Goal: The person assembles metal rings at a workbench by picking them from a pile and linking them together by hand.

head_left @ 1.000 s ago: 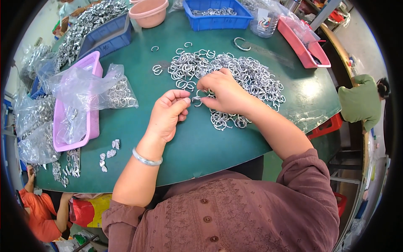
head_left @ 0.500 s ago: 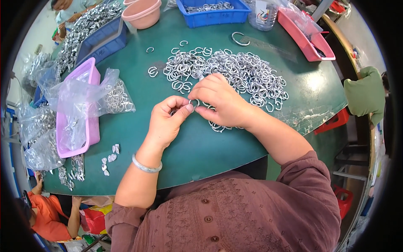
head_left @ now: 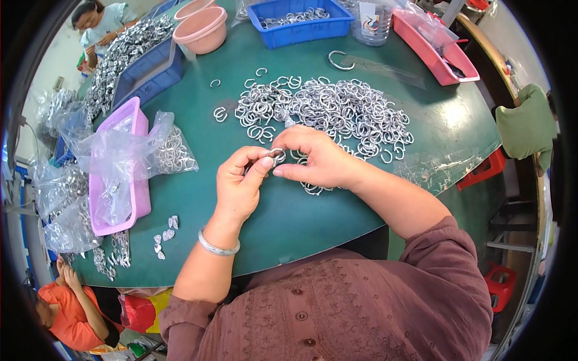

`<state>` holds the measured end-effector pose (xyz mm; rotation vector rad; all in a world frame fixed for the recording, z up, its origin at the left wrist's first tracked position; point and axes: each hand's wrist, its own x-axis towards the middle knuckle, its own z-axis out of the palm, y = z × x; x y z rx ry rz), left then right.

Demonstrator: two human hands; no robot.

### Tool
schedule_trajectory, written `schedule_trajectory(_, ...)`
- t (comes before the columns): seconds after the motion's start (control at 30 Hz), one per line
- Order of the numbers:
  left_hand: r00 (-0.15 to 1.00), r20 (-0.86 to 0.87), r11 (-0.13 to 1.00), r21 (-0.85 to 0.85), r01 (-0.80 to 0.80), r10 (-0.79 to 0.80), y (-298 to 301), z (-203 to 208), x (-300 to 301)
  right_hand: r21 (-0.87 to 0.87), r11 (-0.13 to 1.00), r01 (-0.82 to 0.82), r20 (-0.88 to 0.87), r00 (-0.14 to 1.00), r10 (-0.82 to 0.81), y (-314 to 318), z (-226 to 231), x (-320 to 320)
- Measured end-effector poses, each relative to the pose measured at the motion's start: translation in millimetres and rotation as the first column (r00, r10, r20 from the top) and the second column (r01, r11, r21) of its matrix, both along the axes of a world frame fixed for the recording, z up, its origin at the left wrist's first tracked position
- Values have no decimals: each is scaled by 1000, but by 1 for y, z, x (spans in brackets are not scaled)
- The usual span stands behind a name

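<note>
In front of the pile, my left hand [head_left: 239, 183] pinches a small open silver metal ring [head_left: 278, 154] between thumb and forefinger. My right hand [head_left: 319, 157] meets it from the other side, with curled fingers over the ring's top and the thumb at its lower edge. More than one ring may be between the fingertips; they overlap too much to tell. Just beyond my hands lies a broad pile of C-shaped silver rings [head_left: 343, 108], partly hidden by my right hand. A few loose rings [head_left: 220, 114] lie left of the pile.
Left on the green table [head_left: 259, 234] are a purple basket [head_left: 143, 201], a clear bag of rings [head_left: 174, 150] and leaf-like silver pieces [head_left: 169, 234]. Beyond stand blue trays [head_left: 304, 31], pink bowls [head_left: 201, 37], a plastic jar [head_left: 370, 27] and a pink-red tray [head_left: 421, 51]. Other people work nearby.
Both hands have come slightly toward me, still together at the ring. The right fingers have lowered from the pile's edge, and the metal between the fingertips now looks thicker. The view has shifted slightly.
</note>
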<state>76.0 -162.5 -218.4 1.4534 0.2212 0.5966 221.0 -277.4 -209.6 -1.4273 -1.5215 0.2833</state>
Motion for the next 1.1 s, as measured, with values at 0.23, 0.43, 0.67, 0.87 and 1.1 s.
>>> schedule_trajectory(0.23, 996, -19, 902, -426, 70, -87, 5, -5, 0, -47, 999, 2, -196, 980, -11, 0, 4, -8)
schedule_trajectory(0.43, 988, 29, 836, -530, 144, -152, 8, -7, 0, -81, 997, -10, -268, 963, -12, -3, 7, -9)
schedule_trajectory(0.67, 968, 46, 716, -665, 213, -245, 9, -4, 1, -96, 995, -24, -288, 957, -5, -5, 9, -10)
schedule_trajectory(0.87, 937, 85, 627, -722, 293, -340, 12, -4, 0, -100, 994, -48, -322, 947, 13, -5, 10, -10)
schedule_trajectory(1.1, 939, 61, 635, -722, 276, -339, 11, -4, 1, -178, 977, -118, -516, 856, 9, -6, 16, -10)
